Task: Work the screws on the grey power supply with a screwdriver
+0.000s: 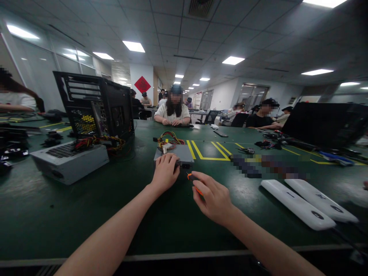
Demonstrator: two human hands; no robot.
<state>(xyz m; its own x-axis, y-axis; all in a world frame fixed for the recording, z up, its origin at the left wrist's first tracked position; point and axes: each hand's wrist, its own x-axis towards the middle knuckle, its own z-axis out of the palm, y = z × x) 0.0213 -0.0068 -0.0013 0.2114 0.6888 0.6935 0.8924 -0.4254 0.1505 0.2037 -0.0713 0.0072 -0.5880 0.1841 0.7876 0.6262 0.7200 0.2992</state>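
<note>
Forearms rise from the bottom edge. Right of centre, the right hand pinches an orange-and-dark tool; the left hand rests, grip unclear, on a flat grey metal box mid-frame, multicoloured wires bunched at its far edge.

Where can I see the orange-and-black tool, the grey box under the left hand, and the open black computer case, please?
Orange-and-black tool [198, 190]: head view, on its handle.
Grey box [186, 153]: head view, on its top.
Black computer case [112, 97]: head view, on its side.
</note>
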